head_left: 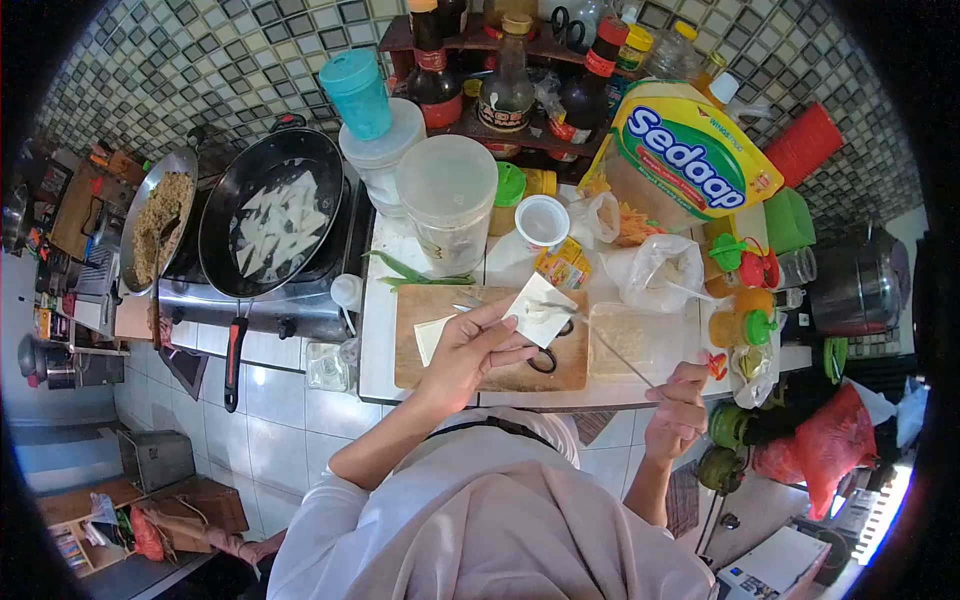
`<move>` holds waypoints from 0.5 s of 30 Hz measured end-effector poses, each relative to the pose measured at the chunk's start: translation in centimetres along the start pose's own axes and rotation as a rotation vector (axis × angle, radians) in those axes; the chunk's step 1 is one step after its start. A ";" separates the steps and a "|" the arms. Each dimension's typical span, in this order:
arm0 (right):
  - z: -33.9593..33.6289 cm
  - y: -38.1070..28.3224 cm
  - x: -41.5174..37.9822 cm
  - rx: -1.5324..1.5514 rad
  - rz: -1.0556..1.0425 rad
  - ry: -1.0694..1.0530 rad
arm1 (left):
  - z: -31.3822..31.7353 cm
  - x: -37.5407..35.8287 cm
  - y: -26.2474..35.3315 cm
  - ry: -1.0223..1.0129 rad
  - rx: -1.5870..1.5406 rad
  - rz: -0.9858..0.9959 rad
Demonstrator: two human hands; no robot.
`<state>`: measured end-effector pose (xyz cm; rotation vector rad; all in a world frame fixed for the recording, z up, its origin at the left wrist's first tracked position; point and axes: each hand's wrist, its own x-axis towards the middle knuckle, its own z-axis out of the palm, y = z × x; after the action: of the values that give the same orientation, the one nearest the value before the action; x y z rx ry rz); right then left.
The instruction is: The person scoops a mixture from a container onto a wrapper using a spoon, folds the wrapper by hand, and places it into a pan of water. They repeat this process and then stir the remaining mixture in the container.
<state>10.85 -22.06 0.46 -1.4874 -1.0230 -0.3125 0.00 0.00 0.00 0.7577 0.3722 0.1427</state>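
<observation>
My left hand (470, 350) holds up a small square white wrapper sheet (543, 312) over the wooden cutting board (420, 305). In my right hand (680, 405) is the handle of a long thin metal spoon (622, 360); its tip rests on the sheet, and its exact shape is hard to make out. More white sheets (430, 338) lie on the board, partly behind my left hand. Scissors (543, 362) with black handles lie on the board too, mostly hidden by my left hand and the raised sheet.
Left, a black frying pan (325, 165) with white folded pieces and a pan of brown crumbly filling (165, 210) stand on the stove (235, 310). Behind the board are a clear container (447, 190), a white cup (542, 222), a plastic bag (660, 275) and a Sedaap pouch (680, 150).
</observation>
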 end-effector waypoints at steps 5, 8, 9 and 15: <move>-1.2 -0.8 0.8 -0.106 0.022 -0.055 | 1.3 0.3 -1.1 -0.032 -0.018 -0.008; -1.1 -0.5 0.8 -0.032 0.001 0.029 | 0.9 0.3 -1.2 -0.030 -0.007 -0.012; -1.0 -0.5 0.8 -0.030 0.002 0.032 | 0.9 0.3 -1.1 -0.029 -0.005 -0.013; -0.5 0.2 0.4 -0.019 0.022 0.052 | 0.6 0.4 -0.9 -0.028 0.019 -0.007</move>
<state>11.37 -22.35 0.74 -1.4991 -0.9637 -0.3447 0.56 -0.97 -0.33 0.7765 0.3495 0.1219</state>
